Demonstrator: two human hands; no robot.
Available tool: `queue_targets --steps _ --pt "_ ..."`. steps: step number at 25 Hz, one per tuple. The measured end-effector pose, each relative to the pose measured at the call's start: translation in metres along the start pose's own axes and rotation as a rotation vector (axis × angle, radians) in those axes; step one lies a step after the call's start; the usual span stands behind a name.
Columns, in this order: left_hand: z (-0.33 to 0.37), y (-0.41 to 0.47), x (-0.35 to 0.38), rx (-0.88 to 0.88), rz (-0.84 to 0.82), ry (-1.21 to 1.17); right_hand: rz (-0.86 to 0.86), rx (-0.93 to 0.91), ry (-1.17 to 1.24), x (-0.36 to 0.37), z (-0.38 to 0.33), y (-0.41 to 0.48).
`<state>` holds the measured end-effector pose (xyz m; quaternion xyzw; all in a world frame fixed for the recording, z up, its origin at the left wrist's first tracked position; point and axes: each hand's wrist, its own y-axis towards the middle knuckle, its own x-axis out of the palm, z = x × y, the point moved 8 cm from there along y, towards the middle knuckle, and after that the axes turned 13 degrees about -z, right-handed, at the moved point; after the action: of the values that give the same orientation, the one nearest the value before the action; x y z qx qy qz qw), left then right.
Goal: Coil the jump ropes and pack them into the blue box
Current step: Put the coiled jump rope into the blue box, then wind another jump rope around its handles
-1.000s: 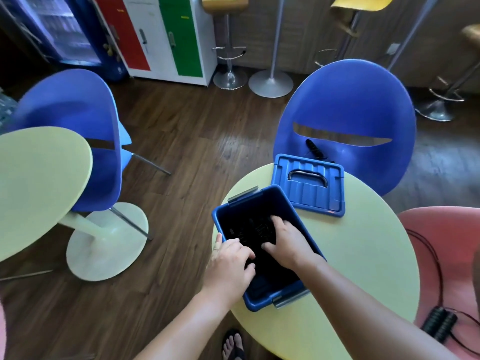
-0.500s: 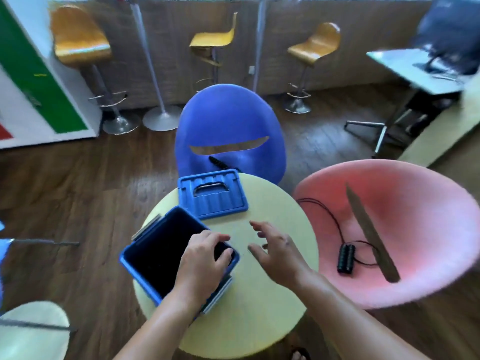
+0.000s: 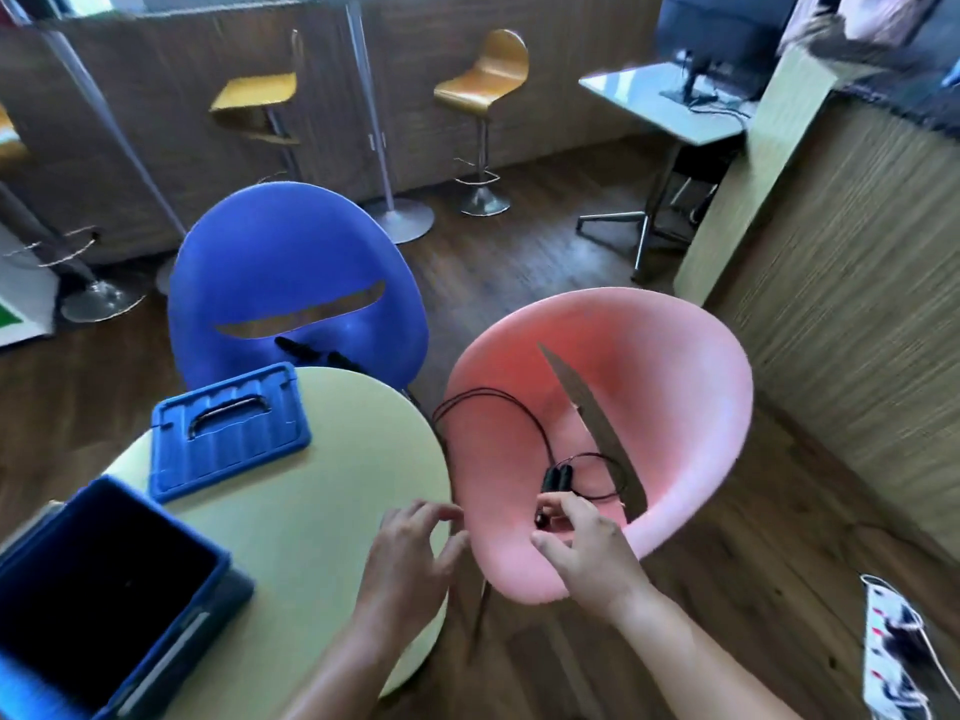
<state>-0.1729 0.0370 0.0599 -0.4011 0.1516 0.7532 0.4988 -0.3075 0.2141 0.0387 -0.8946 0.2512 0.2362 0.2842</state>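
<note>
A black jump rope (image 3: 555,478) lies loose on the seat of the pink chair (image 3: 675,407), its cord looping toward the table. My right hand (image 3: 582,543) is over the seat, its fingertips touching the near ends of the rope's handles. Beside it, my left hand (image 3: 410,548) hovers with spread fingers over the table's right edge, holding nothing. At the lower left of the yellow-green round table (image 3: 332,491) stands the open blue box (image 3: 104,589), its inside dark. Its blue lid (image 3: 228,433) lies flat behind it. Another black jump rope (image 3: 311,350) rests on the blue chair (image 3: 296,283).
Orange bar stools (image 3: 483,85) and metal poles stand along the back counter. A grey desk (image 3: 660,106) with a monitor is at the far right, beside a wooden counter (image 3: 831,304). A white power strip (image 3: 893,646) lies on the wood floor at the lower right.
My view has swung right. Both hands have left the blue box; the right hand has reached across to the rope handles on the pink chair, and the left has followed to the table edge.
</note>
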Motion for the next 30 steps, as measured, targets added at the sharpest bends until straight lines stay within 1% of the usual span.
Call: queue_targets --steps 4,11,14,21,26,30 --pt "0.025 0.019 0.051 -0.073 -0.075 0.007 -0.047 0.09 0.066 -0.035 0.062 0.006" --pt "0.023 0.079 0.096 -0.12 -0.172 0.01 -0.143 0.225 0.142 -0.044 0.104 0.058" --pt "0.014 0.115 0.118 -0.152 -0.228 -0.012 -0.186 0.295 0.137 -0.048 0.119 0.087" --pt "-0.018 0.206 0.173 -0.263 -0.398 0.036 -0.23 0.454 0.117 -0.055 0.16 0.166" --pt "-0.047 0.246 0.232 -0.388 -0.5 0.016 -0.291 0.558 0.144 -0.035 0.206 0.221" --pt "-0.079 0.265 0.291 -0.556 -0.562 -0.112 -0.329 0.633 0.189 -0.006 0.257 0.262"
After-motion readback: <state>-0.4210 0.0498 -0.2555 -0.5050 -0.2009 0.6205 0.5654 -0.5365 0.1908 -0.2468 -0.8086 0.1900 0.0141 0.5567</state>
